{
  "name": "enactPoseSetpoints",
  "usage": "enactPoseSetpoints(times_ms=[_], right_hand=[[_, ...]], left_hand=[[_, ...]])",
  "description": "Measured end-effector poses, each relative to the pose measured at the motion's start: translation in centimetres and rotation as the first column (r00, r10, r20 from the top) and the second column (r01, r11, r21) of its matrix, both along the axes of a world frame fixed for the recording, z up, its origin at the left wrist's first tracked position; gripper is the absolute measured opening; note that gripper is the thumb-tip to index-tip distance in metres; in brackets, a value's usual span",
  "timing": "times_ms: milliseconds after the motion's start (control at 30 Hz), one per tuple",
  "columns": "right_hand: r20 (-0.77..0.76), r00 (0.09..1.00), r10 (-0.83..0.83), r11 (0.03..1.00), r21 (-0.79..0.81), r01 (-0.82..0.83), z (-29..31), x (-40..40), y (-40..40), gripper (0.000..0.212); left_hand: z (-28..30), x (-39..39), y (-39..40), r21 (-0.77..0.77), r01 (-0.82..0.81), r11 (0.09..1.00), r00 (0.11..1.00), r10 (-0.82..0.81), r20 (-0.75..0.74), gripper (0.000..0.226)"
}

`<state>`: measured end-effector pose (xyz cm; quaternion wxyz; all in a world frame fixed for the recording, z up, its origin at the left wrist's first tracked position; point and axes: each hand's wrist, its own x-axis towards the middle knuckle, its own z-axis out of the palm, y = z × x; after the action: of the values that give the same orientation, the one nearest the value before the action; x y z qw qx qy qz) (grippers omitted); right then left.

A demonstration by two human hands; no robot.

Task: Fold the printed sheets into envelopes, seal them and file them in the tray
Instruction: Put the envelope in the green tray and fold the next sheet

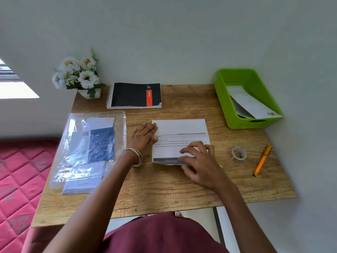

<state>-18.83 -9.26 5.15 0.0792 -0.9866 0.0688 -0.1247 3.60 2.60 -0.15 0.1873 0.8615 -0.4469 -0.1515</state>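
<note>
Presently the folding step is in hand. The sheet (179,141) lies mid-bench, far flap already down. Left hand (144,138) presses flat, fingers together, on its left edge; right hand (198,161), fingers curled, lifts the near edge. Next: bring that flap over and crease. The tray (226,99), far right, holds an envelope (253,105).

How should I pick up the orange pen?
Pinch the orange pen around the middle of its barrel, coming straight down from above. It lies flat on the table, with bare wood along both long sides for fingers; the tape roll sits apart.
</note>
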Motion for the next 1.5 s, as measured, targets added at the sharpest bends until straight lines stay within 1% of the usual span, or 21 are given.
enactPoseSetpoints(times_ms=[67,133,200,233,300,333,400,467,533,567,700,767,1000,1067,1100,1167,1233,1267,1333,1433,1500], right_hand=[[0.077,0.993,-0.09,0.994,-0.052,0.094,0.3,0.7,-0.2,0.022],[0.094,0.967,-0.239,0.964,-0.095,0.247,0.1,1.6,-0.4,0.026],[0.046,0.92,-0.389,0.917,-0.079,0.391,-0.5,2.5,-0.5,0.039],[0.002,0.899,-0.439,0.897,-0.055,0.438,-0.9,2.9,-0.5,0.046],[-0.091,0.867,-0.49,0.871,-0.005,0.491,-1.7,3.7,-0.3,0.059],[-0.122,0.859,-0.496,0.865,0.013,0.502,-1.9,4.0,-0.1,0.063],[-0.153,0.86,-0.486,0.866,0.044,0.497,-2.2,4.6,0.4,0.068],[-0.194,0.865,-0.463,0.873,0.067,0.483,-2.4,5.1,0.9,0.071],[-0.217,0.866,-0.45,0.877,0.074,0.474,-2.5,5.5,1.4,0.073],[-0.222,0.865,-0.449,0.877,0.078,0.475,-2.5,5.7,1.5,0.074],[-0.273,0.842,-0.465,0.865,0.065,0.498,-2.7,4.7,0.6,0.079],[-0.256,0.829,-0.497,0.848,0.06,0.527,-2.7,3.4,-0.4,0.08],[-0.264,0.745,-0.612,0.773,0.001,0.635,-2.2,-1.2,-3.9,0.074],[-0.253,0.765,-0.593,0.789,0.01,0.615,-2.2,-1.4,-4.2,0.068],[-0.226,0.801,-0.555,0.823,-0.006,0.569,-2.1,-1.4,-4.2,0.064],[-0.168,0.902,-0.397,0.918,-0.089,0.387,-2.1,-1.0,-4.0,0.055],[-0.12,0.971,-0.205,0.972,-0.139,0.188,-2.4,-0.4,-3.3,0.051],[-0.11,0.987,-0.121,0.985,-0.135,0.106,-2.7,-0.1,-2.9,0.05],[-0.103,0.994,-0.017,0.991,-0.134,0.003,-3.2,0.3,-2.0,0.05],[-0.119,0.992,0.027,0.982,-0.184,-0.049,-3.6,0.5,-1.3,0.063],[-0.115,0.993,0.038,0.973,-0.222,-0.063,-3.4,0.6,-1.3,0.067]], left_hand=[[0.1,0.0,0.0,-0.046,-0.008,0.999,0.999,0.006,-0.039,0.045],[0.2,0.1,0.1,-0.107,-0.036,0.994,0.993,0.023,-0.114,0.049],[0.3,0.3,0.2,-0.154,-0.08,0.985,0.977,0.046,-0.21,0.058],[0.4,0.3,0.3,-0.169,-0.102,0.98,0.966,0.057,-0.251,0.063],[0.6,0.4,0.3,-0.165,-0.121,0.979,0.949,0.066,-0.308,0.068],[0.8,0.4,0.2,-0.14,-0.102,0.985,0.947,0.053,-0.316,0.069],[1.3,0.6,0.2,-0.051,0.004,0.999,0.962,-0.018,-0.274,0.076],[1.4,0.6,0.4,0.053,0.117,0.992,0.98,-0.107,-0.17,0.096],[1.1,0.4,0.5,0.114,0.158,0.981,0.986,-0.15,-0.076,0.115],[0.9,0.3,0.6,0.123,0.16,0.98,0.987,-0.156,-0.041,0.119],[0.6,0.3,0.5,0.127,0.15,0.98,0.989,-0.149,-0.019,0.121],[0.5,0.4,0.5,0.127,0.151,0.98,0.989,-0.149,-0.02,0.121],[0.2,0.4,0.5,0.122,0.153,0.981,0.988,-0.151,-0.026,0.12],[0.2,0.3,0.5,0.12,0.151,0.981,0.989,-0.149,-0.025,0.12],[0.2,0.3,0.5,0.124,0.151,0.981,0.989,-0.15,-0.022,0.12],[0.2,0.3,0.5,0.13,0.151,0.98,0.989,-0.15,-0.018,0.12],[0.3,0.2,0.5,0.131,0.15,0.98,0.989,-0.149,-0.017,0.119],[0.3,0.2,0.5,0.13,0.149,0.98,0.989,-0.148,-0.018,0.119],[0.4,0.1,0.5,0.135,0.148,0.98,0.989,-0.147,-0.016,0.117],[0.5,0.1,0.5,0.148,0.149,0.978,0.989,-0.149,-0.007,0.117],[0.4,0.2,0.5,0.151,0.15,0.977,0.989,-0.151,-0.008,0.117]])
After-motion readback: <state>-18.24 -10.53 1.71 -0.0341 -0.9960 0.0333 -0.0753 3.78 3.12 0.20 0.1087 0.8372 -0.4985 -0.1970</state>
